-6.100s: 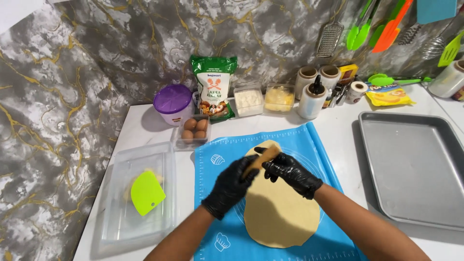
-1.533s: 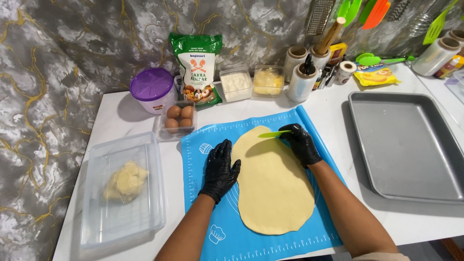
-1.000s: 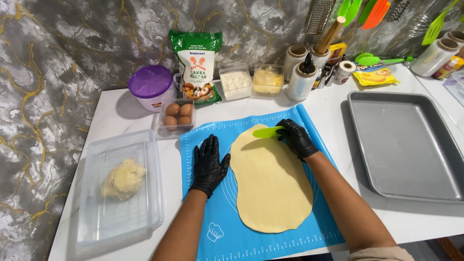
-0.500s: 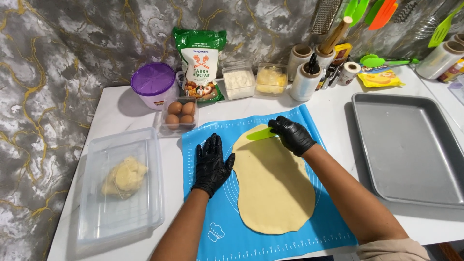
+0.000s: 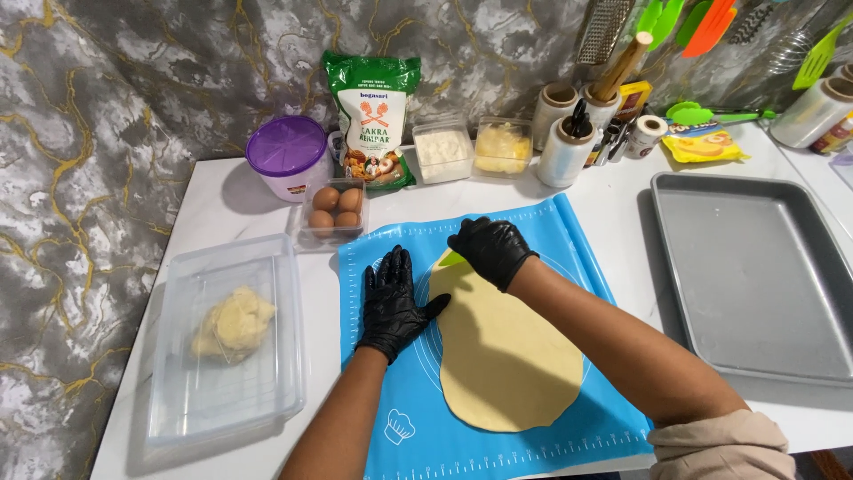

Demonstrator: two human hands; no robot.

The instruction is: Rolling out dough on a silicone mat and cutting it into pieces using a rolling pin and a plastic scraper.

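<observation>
Left hand [image 5: 394,300] lies flat, fingers spread, on the blue mat [image 5: 586,258] just beside the dough [image 5: 506,364], while the right hand [image 5: 490,250] has its fingers curled around a green scraper [image 5: 451,259] at the dough's far edge, tray [image 5: 755,276] off right.

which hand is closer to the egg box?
Left. The left hand lies flat on the blue mat just below the egg box; the right hand is farther right, on the dough.
</observation>
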